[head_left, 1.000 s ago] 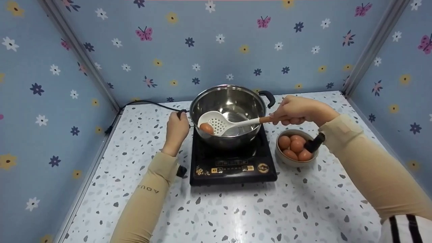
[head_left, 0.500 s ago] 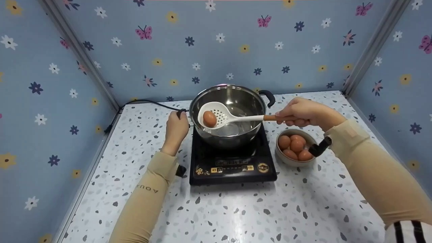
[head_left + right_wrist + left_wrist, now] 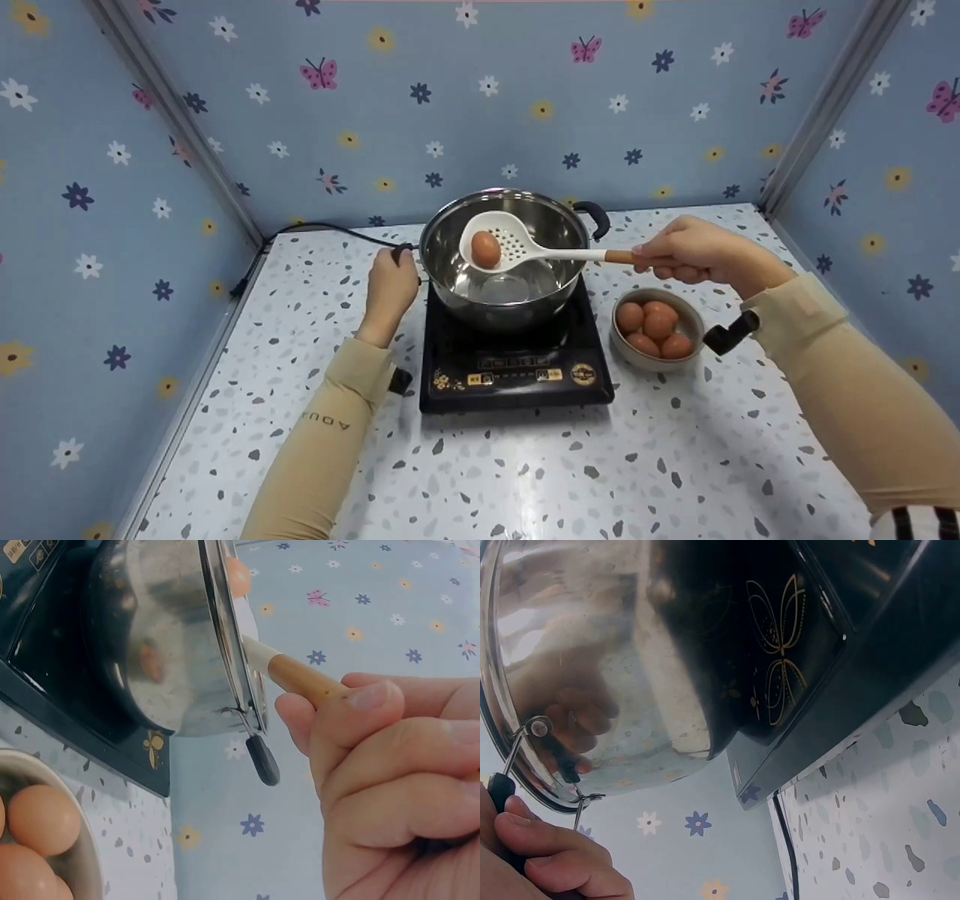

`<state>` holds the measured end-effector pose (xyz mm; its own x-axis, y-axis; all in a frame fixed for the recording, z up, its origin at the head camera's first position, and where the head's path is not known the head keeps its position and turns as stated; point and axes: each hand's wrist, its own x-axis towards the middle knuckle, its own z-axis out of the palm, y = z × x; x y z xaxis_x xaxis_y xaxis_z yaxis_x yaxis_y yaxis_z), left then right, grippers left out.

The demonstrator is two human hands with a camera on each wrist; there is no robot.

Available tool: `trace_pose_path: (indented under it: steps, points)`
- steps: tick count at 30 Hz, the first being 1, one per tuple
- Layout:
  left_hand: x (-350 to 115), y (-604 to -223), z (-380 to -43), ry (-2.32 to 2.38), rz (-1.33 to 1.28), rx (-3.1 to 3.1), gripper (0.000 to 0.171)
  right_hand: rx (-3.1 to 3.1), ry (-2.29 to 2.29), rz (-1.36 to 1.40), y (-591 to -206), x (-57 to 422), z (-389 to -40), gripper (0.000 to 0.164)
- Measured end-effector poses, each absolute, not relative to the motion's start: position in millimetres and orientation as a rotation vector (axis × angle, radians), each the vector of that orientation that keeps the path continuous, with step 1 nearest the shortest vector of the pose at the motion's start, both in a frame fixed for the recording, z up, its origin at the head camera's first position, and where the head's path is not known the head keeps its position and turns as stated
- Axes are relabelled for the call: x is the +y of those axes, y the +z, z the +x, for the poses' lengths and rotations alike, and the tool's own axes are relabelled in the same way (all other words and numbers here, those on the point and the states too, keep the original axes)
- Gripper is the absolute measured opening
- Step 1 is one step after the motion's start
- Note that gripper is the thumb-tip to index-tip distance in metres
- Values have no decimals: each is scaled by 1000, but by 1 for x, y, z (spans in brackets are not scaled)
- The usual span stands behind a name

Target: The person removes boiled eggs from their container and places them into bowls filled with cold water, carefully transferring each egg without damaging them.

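Observation:
My right hand point(image 3: 686, 251) grips the wooden handle point(image 3: 304, 680) of a white skimmer point(image 3: 517, 244), a perforated ladle. One brown egg point(image 3: 486, 250) lies in its bowl, held above the mouth of a steel pot point(image 3: 510, 315). In the right wrist view the egg point(image 3: 238, 577) shows just past the pot's rim. My left hand point(image 3: 391, 285) holds the pot's left black handle point(image 3: 502, 791), fingers curled round it. The pot stands on a black induction cooker point(image 3: 517, 375). Right of the cooker, a bowl point(image 3: 656, 362) contains several brown eggs point(image 3: 658, 325).
The pot's right handle point(image 3: 596, 219) sticks out below the skimmer's reach toward the back. A black power cord point(image 3: 322, 225) runs along the back left of the speckled table point(image 3: 525, 465). Patterned panels point(image 3: 480, 97) close in the back and both sides.
My right hand has moved right and drawn the skimmer up from low in the pot's left side, bringing the egg along in it. The left hand keeps its hold on the pot handle.

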<state>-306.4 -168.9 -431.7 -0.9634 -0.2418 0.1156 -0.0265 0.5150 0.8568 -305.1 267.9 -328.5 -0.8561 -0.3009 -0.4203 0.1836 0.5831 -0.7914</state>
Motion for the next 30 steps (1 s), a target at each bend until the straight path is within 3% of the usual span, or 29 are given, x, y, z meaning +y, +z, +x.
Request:
trace_pose_path:
  steps: [15, 30]
  points:
    - [-170, -434, -308, -1475, 204, -2518, 32, 2312, -1283, -58, -320, 299, -291, 32]
    - [-169, -434, -306, -1470, 199, -2513, 42, 2311, -1394, 9, -321, 326, -281, 31]
